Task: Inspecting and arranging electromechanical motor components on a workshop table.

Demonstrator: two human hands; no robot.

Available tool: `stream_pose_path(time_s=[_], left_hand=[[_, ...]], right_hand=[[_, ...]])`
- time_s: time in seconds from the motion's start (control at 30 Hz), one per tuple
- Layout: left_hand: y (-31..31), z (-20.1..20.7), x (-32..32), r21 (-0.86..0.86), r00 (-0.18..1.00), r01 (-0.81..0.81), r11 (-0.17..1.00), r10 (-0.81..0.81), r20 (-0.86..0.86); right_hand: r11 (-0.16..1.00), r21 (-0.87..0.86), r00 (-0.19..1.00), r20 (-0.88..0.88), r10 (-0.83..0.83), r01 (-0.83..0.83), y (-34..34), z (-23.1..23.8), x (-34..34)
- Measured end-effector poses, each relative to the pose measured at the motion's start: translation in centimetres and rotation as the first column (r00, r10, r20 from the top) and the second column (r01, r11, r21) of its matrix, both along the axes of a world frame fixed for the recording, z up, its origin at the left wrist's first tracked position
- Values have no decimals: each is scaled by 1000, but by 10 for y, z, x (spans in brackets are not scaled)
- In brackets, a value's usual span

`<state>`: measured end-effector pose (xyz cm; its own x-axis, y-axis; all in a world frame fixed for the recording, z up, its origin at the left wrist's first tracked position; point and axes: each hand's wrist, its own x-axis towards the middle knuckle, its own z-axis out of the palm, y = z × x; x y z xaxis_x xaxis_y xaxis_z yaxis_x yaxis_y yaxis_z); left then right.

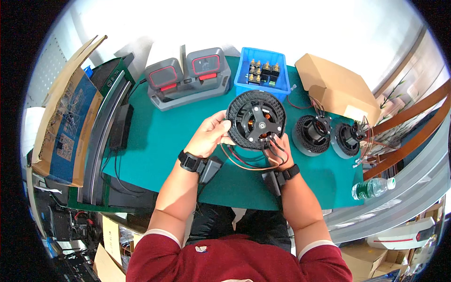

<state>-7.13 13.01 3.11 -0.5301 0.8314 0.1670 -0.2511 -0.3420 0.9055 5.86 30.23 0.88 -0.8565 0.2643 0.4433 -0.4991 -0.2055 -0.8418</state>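
Holding up a round black wheel with a bumpy rim and a three-armed middle plate [256, 123], over a flat green table top [159, 134], in front of the chest; pinching its left edge with the bare left hand [213, 134], thumb on the near side, fingers partly behind; propping its lower right edge with the bare right hand [281, 151], close to thin black, red and brown wires [249, 167] looping down from the wheel; cannot tell just where the right fingertips press, being hidden behind it; both hands clamped on the same wheel, one to each side.

Wearing a black band on the left wrist [190, 161] and a black band on the right wrist [291, 172]; just past the wheel, a blue plastic box [283, 89] with small black blocks with gold-coloured posts [257, 70] inside; left of that, a big grey machine with two red-trimmed tops [190, 84]; to the right, two more black wheels with wires, a nearer one [312, 134] and a farther one [346, 141], in front of a brown cardboard box [331, 84]; by the table's right edge, a clear bottle with a white cap and green label [374, 188]; far left, a long black power block [122, 127].
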Motion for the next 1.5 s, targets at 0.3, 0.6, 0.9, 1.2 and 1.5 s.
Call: stream_pose_path(time_s=[0.3,0.6,0.9,1.2,1.5], left_hand=[[-8,-8,-13,-62,996,35,997,-40,-83],[-1,-1,-2,6,1000,-6,1000,6,-30],[1,1,1,-37,998,-43,998,44,48],[1,-8,-3,-120,999,-48,992,46,-24],[-1,-10,-6,-125,1000,-14,992,12,-22]], right_hand=[[997,72,985,167,-50,38,12,-12,-6],[996,82,988,146,-47,35,13,-16,-7],[978,-207,974,218,65,-19,7,-9,-2],[780,578,923,114,-367,239,16,-21,-8],[863,-475,937,192,293,-173,23,-25,-14]])
